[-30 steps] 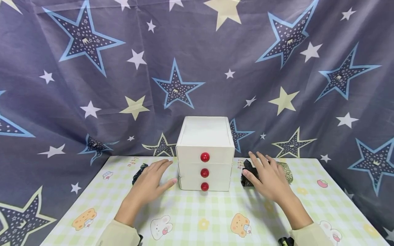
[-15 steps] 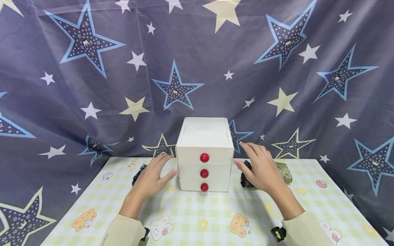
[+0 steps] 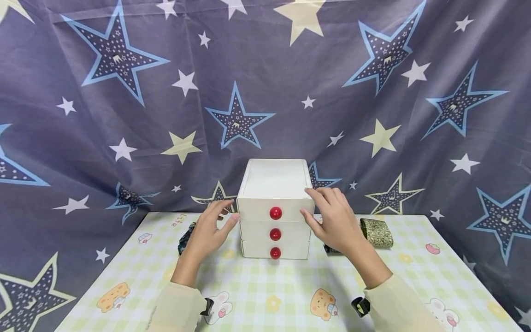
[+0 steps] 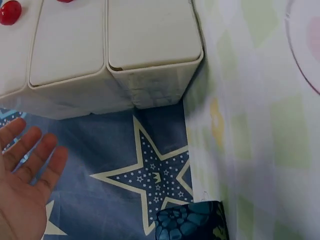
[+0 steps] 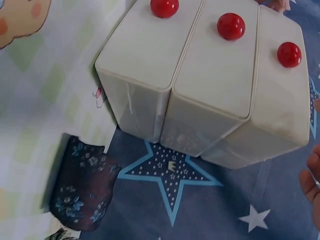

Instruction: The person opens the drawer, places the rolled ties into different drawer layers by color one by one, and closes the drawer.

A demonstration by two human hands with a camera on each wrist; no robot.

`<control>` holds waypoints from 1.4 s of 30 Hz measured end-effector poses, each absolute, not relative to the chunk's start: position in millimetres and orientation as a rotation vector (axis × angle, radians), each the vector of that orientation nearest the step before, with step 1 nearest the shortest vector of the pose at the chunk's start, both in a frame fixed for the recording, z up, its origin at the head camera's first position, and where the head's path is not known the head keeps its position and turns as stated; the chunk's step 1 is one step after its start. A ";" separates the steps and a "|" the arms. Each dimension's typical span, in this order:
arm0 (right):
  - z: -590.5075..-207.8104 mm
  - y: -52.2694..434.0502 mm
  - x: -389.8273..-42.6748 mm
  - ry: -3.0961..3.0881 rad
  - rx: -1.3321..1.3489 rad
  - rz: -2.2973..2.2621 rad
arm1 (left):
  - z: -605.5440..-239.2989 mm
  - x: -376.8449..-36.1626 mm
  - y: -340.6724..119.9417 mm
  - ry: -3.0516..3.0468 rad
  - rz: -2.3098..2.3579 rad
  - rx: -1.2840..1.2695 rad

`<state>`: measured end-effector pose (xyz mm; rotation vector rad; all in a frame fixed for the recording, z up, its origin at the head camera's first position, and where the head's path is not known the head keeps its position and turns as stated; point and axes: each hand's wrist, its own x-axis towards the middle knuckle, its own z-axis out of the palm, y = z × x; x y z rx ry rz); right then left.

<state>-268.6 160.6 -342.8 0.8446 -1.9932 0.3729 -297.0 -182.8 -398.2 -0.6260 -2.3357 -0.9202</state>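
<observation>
A white three-drawer box (image 3: 275,180) with red round knobs stands at the back middle of the table, all drawers closed. My left hand (image 3: 207,233) is by its upper left side, fingers spread and holding nothing; the left wrist view shows a gap between these fingers (image 4: 42,162) and the box. In the head view my right hand (image 3: 337,221) is at the upper right front corner, thumb and forefinger parted. Whether it touches the box, I cannot tell. Part of the right fingers (image 5: 309,180) shows at the right wrist view's edge.
A dark teal-patterned item (image 4: 192,220) lies left of the box, partly behind my left hand. To the right are a dark floral item (image 5: 82,185), mostly hidden by my hand in the head view, and a speckled green-gold roll (image 3: 376,233). A star-printed curtain (image 3: 265,60) hangs behind.
My right hand has moved left, from above the dark floral item to the box's upper right corner. The left hand has shifted slightly right and up towards the box. The box stays put.
</observation>
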 end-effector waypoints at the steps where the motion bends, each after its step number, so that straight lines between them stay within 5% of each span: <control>1: -342.4 158.2 -268.8 -1.992 0.854 0.370 | -398.2 -297.9 -181.8 -2.321 -0.934 -0.626; 20: -335.6 119.4 -272.5 -2.025 0.945 0.323 | -397.0 -313.4 -163.4 -2.021 -1.244 -0.652; 27: -338.8 107.4 -273.4 -2.037 0.976 0.288 | -373.4 -288.2 -147.1 -1.925 -1.335 -0.646; 42: -345.0 86.8 -274.2 -2.043 1.073 0.257 | -388.4 -299.7 -146.8 -1.752 -1.598 -0.662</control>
